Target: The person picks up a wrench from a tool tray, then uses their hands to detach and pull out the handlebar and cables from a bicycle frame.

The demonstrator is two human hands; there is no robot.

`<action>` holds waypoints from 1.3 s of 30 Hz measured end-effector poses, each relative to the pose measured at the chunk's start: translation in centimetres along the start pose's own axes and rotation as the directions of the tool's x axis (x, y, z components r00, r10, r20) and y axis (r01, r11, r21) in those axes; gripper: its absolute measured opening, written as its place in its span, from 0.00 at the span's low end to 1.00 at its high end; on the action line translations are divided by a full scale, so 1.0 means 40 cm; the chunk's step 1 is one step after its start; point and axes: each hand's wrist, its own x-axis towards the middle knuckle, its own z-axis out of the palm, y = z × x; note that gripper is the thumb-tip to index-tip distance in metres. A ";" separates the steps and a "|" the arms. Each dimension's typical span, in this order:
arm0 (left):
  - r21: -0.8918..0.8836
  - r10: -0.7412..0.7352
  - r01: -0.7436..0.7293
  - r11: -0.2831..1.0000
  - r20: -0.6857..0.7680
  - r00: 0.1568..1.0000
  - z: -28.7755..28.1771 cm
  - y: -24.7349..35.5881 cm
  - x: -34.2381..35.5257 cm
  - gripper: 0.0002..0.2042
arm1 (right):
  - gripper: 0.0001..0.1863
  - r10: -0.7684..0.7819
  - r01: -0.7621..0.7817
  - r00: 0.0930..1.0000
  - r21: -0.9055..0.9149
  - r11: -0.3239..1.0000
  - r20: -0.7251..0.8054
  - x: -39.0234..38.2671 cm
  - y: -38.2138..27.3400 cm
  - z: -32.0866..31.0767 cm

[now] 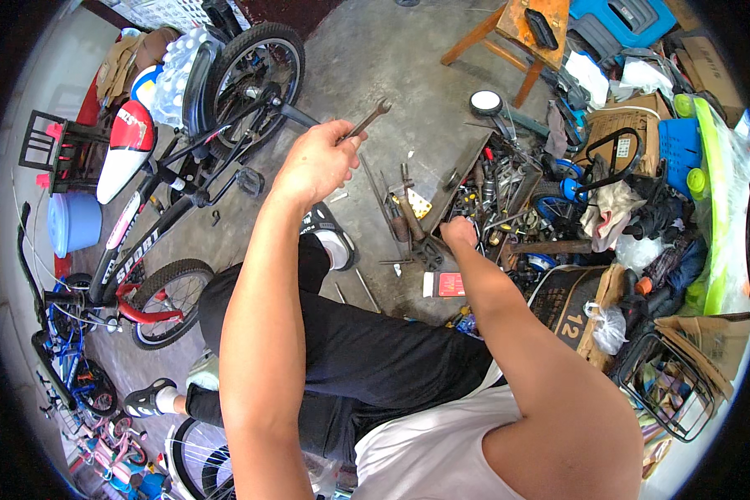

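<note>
Above the grey concrete floor (375,75), the left hand (315,162) is raised and closed around the shank of an open-end wrench (367,119), a slim bar of dull, worn metal whose forked jaw end points up and to the right, away from the person; its long axis runs diagonally from the fist toward the far right. The right hand (459,232) reaches down into an open toolbox (475,179), its fingers buried among the tools, so whether it grips anything cannot be told. The toolbox is a dark, rusty metal tray crammed with screwdrivers, pliers and other greasy steel pieces, its lid tilted back on the left. Loose bolts and rods lie scattered on the floor beside it. To the left stands a black and red children's bicycle (154,221) with knobbly rubber tyres. Beyond the toolbox sits a scuffed wooden stool (517,33), and heaped cardboard boxes (621,133) and bags crowd the right side.
</note>
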 end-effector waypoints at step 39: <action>-0.366 0.205 -0.648 0.667 -0.747 0.633 -0.247 -0.040 -0.503 0.18 | 0.07 -0.950 0.782 0.011 0.595 -0.187 -0.313 -0.867 -0.652 -0.560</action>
